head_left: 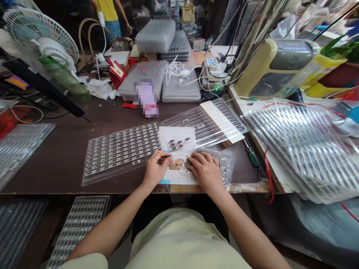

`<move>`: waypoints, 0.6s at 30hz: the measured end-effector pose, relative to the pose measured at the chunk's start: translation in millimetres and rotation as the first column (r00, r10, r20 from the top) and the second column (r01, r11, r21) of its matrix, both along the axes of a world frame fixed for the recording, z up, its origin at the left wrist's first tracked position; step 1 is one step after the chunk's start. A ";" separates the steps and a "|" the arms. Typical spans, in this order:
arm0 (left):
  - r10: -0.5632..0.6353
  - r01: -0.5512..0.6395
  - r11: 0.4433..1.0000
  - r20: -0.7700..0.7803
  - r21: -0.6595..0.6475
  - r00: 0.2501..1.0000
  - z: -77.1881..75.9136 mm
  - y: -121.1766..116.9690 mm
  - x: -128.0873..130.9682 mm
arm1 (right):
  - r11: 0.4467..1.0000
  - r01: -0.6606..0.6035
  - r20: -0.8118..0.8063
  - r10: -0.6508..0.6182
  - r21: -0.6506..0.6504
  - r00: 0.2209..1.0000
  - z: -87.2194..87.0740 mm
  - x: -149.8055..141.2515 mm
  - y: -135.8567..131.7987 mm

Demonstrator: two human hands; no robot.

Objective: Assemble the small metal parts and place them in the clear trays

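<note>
**Figure:** Two bare hands over a dark table (pixel 56 168). Left hand (pixel 153 169) closed, fingertips pinching one small metal part (pixel 168 158). Right hand (pixel 204 171) curled on a heap of metal parts (pixel 195 160) in a clear bag (pixel 227 164); any grip cannot be told. Six loose parts (pixel 176 144) lie on white paper (pixel 176 133), far of the hands. One filled tray (pixel 122 151) lies near left; one clear tray (pixel 204 123) lies far right.
</note>
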State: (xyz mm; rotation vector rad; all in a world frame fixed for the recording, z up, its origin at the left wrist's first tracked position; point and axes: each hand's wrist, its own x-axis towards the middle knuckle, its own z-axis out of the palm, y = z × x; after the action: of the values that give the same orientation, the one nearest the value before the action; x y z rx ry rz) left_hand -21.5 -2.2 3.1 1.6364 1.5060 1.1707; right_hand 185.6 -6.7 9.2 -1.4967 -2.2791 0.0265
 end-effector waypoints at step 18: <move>-0.172 0.207 0.974 -0.299 0.091 0.939 2.1 -1.8 27.1 | 0.998 0.027 -0.235 -0.012 0.060 0.972 -11.8 11.7 -5.5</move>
State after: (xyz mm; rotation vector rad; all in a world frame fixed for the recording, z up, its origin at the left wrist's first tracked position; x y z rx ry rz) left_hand 5.6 -4.0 5.2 2.0599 1.4301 0.9636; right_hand 197.4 -12.2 -2.6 -1.4037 -2.0590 0.1192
